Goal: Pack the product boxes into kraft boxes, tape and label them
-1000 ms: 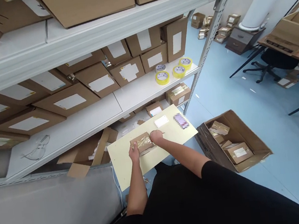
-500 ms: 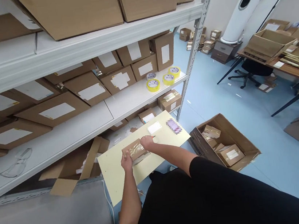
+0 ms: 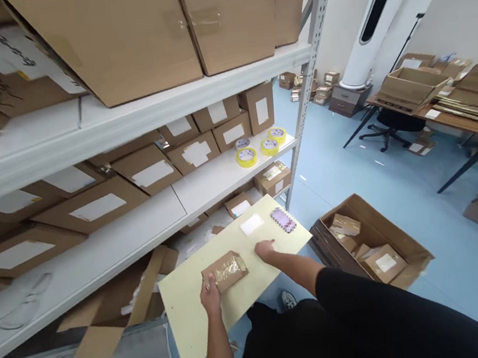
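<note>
A small cardboard box (image 3: 227,273) with shiny clear tape across its top lies on the pale yellow tabletop (image 3: 187,321). My left hand (image 3: 211,296) grips its left end, thumb on top. Apart from the box, to its right, my right hand (image 3: 266,249) is low over the tabletop with its fingers closed. What they hold, if anything, is too small to make out. Beyond that hand lie a white card or label (image 3: 251,224) and a purple item (image 3: 283,220), blurred by pixelation.
A metal shelf rack (image 3: 203,175) with labelled boxes and several tape rolls (image 3: 246,157) stands ahead. On the floor at right is a large open carton (image 3: 405,239) holding small boxes. An open-flapped box (image 3: 104,331) sits at lower left. Farther right stands a desk (image 3: 464,117).
My right hand has left the box and moved right across the tabletop; the orange-tipped thing at it no longer shows. My left hand keeps the box. The view has tilted upward.
</note>
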The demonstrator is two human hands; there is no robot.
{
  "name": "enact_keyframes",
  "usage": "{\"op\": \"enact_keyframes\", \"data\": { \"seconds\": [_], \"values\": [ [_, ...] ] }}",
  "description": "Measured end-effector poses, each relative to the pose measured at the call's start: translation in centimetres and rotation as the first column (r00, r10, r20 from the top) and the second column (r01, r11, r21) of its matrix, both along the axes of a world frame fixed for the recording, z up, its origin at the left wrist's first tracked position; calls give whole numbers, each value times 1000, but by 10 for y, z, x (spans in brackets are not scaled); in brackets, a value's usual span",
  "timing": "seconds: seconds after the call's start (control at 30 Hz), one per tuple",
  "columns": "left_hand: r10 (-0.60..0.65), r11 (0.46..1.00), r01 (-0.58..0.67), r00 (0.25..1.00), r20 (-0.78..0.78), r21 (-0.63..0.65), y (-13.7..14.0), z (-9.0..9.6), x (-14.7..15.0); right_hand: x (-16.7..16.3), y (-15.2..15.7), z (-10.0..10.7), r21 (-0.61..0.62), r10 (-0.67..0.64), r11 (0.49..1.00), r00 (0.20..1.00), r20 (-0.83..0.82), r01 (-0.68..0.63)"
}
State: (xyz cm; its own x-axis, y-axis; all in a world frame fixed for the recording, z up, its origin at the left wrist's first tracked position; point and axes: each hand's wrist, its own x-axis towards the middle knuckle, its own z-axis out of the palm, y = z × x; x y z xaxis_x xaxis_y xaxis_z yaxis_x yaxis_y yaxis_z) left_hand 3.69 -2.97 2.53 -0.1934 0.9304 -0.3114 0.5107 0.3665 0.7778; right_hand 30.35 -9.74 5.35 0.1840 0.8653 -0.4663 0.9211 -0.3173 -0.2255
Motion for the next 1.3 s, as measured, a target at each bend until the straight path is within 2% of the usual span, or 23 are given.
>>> {"op": "enact_keyframes", "data": {
  "seconds": [0.07, 0.23, 0.33, 0.4, 0.47, 0.57, 0.67, 0.73, 0.83, 0.9, 0.97, 1.07, 1.17, 1.23, 1.3],
  "values": [
    [34, 999, -33, 998, -48, 15, -2, 2, 1, 7, -12, -16, 19, -92, 996, 996, 15, 92],
    [14, 1000, -14, 1000, -6, 2, 8, 3, 9, 38, -53, -54, 105, -242, 965, 970, 3, 241],
    [28, 1000, -28, 1000, 0, -3, 7, 5, 13, 56, -65, -63, 131, -335, 931, 939, -74, 342],
    [22, 1000, -22, 999, 28, 7, 4, 9, 15, 58, -62, -62, 164, -388, 894, 904, -177, 416],
    [29, 1000, -29, 999, 20, -2, 1, 13, 19, 45, -50, -57, 185, -396, 867, 865, -307, 463],
    [28, 1000, -28, 1000, 13, -8, 0, 21, 24, 1, -25, -46, 162, -318, 881, 810, -493, 445],
    [57, 998, -57, 998, 40, -21, -4, 27, 27, -48, -3, -28, 97, -195, 900, 591, -783, 425],
    [48, 999, -46, 988, 147, -22, -8, 29, 28, -64, 4, -16, 79, -162, 911, 528, -834, 404],
    [-75, 996, 57, 939, 334, 62, -15, 30, 23, -57, 5, -4, 57, -178, 915, 528, -831, 399],
    [-167, 985, 136, 917, 363, 110, -17, 29, 17, -43, 1, -3, 71, -191, 904, 545, -816, 422],
    [-203, 978, 174, 914, 351, 113, -18, 26, 10, -32, -6, -7, 72, -222, 896, 581, -783, 439],
    [-175, 984, 162, 924, 340, 68, -20, 18, 4, -23, -15, -15, 60, -275, 896, 659, -700, 439],
    [-190, 981, 196, 941, 280, 8, -21, 10, 11, -17, -17, -18, 87, -279, 890, 687, -672, 447],
    [-286, 958, 287, 937, 202, 24, -18, 6, 23, -10, -13, -17, 114, -277, 876, 683, -676, 469],
    [-429, 903, 426, 900, 80, 52, -12, 2, 41, -1, -6, -14, 133, -282, 861, 679, -678, 490]
  ]
}}
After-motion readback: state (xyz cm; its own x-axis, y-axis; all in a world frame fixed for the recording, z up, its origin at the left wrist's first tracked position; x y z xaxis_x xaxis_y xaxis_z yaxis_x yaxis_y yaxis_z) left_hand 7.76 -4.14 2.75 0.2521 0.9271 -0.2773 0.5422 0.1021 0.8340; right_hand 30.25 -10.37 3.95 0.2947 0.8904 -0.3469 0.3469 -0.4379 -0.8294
